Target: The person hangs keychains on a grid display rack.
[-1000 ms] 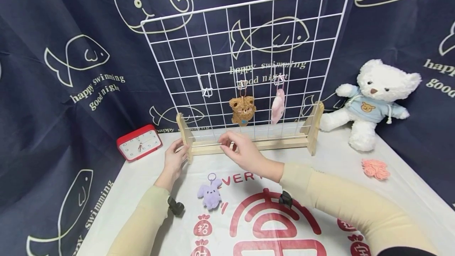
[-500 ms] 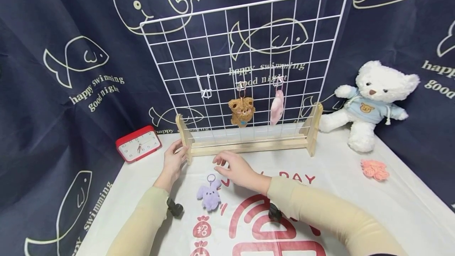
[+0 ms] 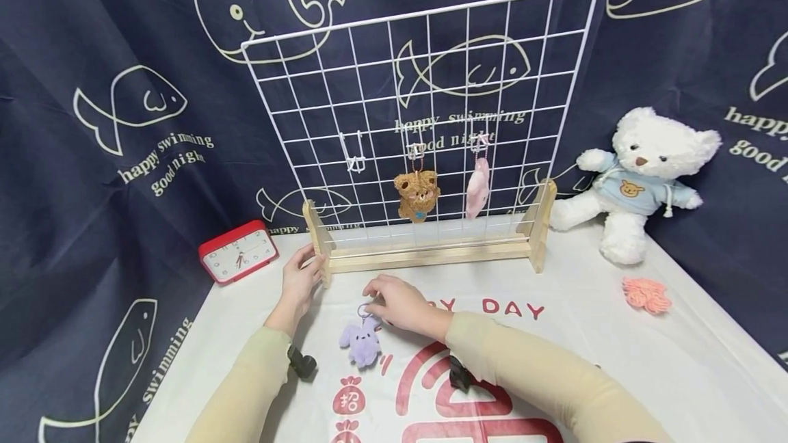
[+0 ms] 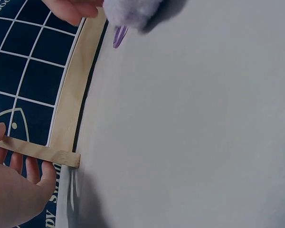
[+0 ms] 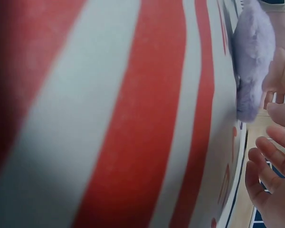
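Note:
My left hand [image 3: 299, 287] grips the left wooden upright [image 3: 317, 241] of a wire grid rack [image 3: 425, 115]. In the left wrist view its thumb and fingers [image 4: 32, 168] lie on opposite sides of the wooden foot [image 4: 42, 151]. A lilac plush bunny keychain [image 3: 363, 343] lies on the table, its metal ring [image 3: 364, 310] pointing toward the rack. Right at that ring is my right hand [image 3: 400, 306], its fingers loosely bent. The right wrist view has these fingers [image 5: 263, 161] apart, with nothing between them, beside the purple plush [image 5: 254, 57].
A brown bear keychain [image 3: 417, 195] and a pink plush charm [image 3: 477, 189] hang from hooks on the grid. Left of them a white hook [image 3: 353, 159] bears nothing. A red clock [image 3: 239, 251] stands at left, a white teddy bear [image 3: 634, 176] and a coral yarn bundle [image 3: 646, 294] at right.
My right hand has come down from in front of the rack's base bar to the bunny keychain's ring. The left hand has stayed on the upright.

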A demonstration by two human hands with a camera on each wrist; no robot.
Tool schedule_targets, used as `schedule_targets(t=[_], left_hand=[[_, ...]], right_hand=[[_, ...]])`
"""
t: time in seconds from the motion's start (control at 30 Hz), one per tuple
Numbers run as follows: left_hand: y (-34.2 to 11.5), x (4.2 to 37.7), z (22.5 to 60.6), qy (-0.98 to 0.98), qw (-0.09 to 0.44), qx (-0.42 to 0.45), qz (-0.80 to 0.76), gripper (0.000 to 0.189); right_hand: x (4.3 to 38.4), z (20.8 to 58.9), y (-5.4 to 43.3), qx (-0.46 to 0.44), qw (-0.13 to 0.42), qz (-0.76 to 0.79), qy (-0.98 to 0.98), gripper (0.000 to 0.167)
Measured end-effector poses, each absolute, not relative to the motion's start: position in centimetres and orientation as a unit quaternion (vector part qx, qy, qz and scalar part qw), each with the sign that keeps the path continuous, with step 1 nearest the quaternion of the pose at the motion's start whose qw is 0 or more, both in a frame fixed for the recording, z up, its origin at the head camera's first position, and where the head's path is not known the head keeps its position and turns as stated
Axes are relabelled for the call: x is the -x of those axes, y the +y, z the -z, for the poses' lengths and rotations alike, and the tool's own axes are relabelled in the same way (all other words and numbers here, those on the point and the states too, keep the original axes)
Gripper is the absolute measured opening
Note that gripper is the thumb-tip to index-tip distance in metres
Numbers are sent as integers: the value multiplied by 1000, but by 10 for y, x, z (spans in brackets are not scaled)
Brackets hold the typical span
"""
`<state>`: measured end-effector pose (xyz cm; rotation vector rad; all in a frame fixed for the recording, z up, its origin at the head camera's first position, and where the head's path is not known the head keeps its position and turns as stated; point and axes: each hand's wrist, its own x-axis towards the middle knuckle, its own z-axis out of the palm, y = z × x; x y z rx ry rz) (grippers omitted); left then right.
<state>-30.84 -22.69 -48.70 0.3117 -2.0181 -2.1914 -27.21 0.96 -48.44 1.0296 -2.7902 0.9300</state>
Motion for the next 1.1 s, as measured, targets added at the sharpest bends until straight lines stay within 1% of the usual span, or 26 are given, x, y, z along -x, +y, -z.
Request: schedule_targets(t=[0.37,0.57,0.77,1.1], left_hand=[[-227,308,487,-665,71,-108,736,50],[-227,309,487,-666,69,-107,735,50],[-228,310,487,-665,67,-107,736,50],[-227,308,486,-665,65,-109,736,51]], right_hand=[[277,491,-2,-317,4,-257,-913,29],[277,488,-8,-315,-2,-205,-927,31],[276,489,-11,-308,-3,-190,-932,26],[274,486,-13,-302,0,-215,-929,15]])
